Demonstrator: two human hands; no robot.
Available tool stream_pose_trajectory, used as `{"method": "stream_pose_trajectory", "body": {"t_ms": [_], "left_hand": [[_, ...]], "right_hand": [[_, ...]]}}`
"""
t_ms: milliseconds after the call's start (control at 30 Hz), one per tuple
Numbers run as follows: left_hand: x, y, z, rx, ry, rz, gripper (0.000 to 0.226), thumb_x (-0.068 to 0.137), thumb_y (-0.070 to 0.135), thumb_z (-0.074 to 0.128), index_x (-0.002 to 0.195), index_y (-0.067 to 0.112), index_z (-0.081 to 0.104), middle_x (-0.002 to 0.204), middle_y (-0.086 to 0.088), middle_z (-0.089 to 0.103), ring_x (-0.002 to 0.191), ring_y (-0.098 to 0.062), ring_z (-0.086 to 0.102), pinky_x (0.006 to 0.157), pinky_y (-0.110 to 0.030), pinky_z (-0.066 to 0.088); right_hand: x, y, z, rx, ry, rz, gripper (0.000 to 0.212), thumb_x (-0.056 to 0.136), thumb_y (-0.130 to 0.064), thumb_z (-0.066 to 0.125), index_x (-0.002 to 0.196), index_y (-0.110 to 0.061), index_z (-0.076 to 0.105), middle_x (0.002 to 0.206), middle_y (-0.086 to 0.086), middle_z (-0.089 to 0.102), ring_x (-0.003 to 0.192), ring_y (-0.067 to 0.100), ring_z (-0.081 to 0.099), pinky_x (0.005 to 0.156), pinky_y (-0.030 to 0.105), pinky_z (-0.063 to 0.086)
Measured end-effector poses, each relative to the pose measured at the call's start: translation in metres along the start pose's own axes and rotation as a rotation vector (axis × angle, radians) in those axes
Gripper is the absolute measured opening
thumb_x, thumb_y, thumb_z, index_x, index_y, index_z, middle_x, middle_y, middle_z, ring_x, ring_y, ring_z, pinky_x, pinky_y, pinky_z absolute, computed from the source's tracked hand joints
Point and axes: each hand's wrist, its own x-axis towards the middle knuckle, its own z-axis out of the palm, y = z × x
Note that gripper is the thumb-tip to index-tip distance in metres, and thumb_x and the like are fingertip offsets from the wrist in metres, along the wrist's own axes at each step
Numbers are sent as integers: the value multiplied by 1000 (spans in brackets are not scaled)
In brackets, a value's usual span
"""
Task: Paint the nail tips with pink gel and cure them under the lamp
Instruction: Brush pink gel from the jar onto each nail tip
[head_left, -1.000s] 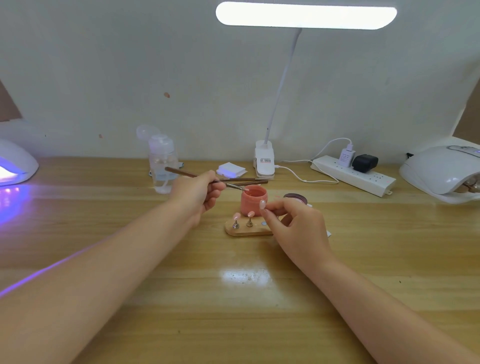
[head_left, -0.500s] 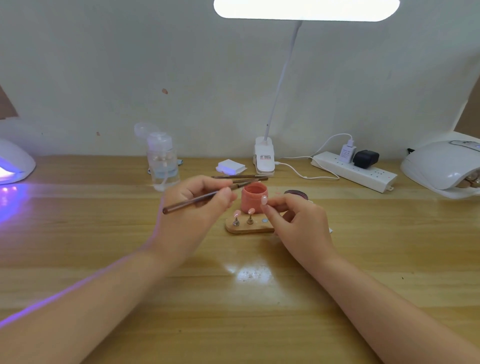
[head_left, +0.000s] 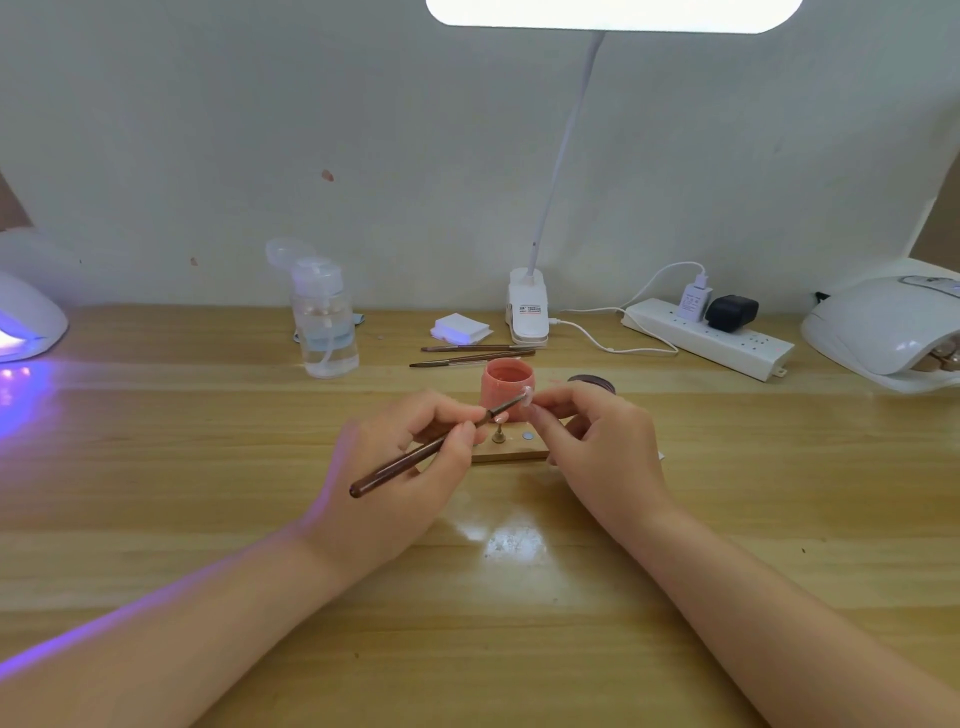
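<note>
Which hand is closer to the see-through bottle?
Left. The left hand, gripping the brush, sits in front of the bottle, slightly to its right. The right hand is farther right, past the pink jar.

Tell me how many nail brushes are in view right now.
3. One brush is held in the left hand; two spare brushes lie side by side on the table behind the pink gel pot. None seem hidden.

Left hand (head_left: 400, 467) hides the wooden holder's (head_left: 511, 451) left end.
</note>
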Motion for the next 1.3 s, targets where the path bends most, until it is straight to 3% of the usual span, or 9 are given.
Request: {"method": "stream_pose_trajectory", "body": {"t_ms": [133,333,500,633,767,967,1167,1300], "left_hand": [[-1,1,-2,-46,3,13,14,84,33,52,87,31,66,81,13,73,77,-6,70,68,-23,55],[0,-1,1,-31,-26,-5,18,88,19,58,97,30,69,88,15,74,84,-4,70,72,-16,53],[-3,0,-1,-53,-34,7,13,83,28,55,86,27,67,82,8,73,78,-11,68,69,-18,53],[-1,1,3,-72,-7,-40,17,88,20,57,97,31,67,88,11,74,80,-8,69,69,-17,53],[-2,0,1,-47,-49,-36,15,85,18,56,87,28,67,81,7,73,76,-11,66,67,-18,51],[-1,1,4,-152,4,-81,15,89,20,56,94,29,67,87,11,74,78,1,66,68,-9,48],[0,-3,0,-221,-43,-103,16,84,12,52,84,18,67,76,3,72,74,-5,67,70,-14,49],[1,-2,2,-243,-3,-110,14,88,17,54,93,21,66,81,8,73,74,0,65,69,-10,48]], "right_hand": [[0,0,0,3,-1,-2,7,86,-27,70,88,-21,74,77,-10,70,58,15,61,64,41,53],[1,2,1,-30,-4,-12,3,86,-24,71,88,-23,74,76,-9,70,59,16,61,64,40,52],[0,1,0,-35,3,-24,2,86,-23,71,87,-23,73,77,-8,70,60,18,62,65,43,52],[1,0,0,-24,-5,-19,5,86,-25,71,89,-21,74,78,-11,70,61,15,62,66,42,52],[1,1,1,-21,9,-16,6,86,-23,71,89,-19,74,78,-7,71,60,18,61,66,44,52],[0,1,1,6,5,-13,6,87,-26,70,88,-20,73,79,-11,71,59,14,62,65,42,53],[1,3,2,-19,4,-18,9,87,-26,70,90,-19,74,79,-8,71,60,12,62,65,41,53],[1,3,2,-34,7,-24,8,87,-29,69,88,-22,74,77,-11,70,59,9,61,64,37,52]]}}
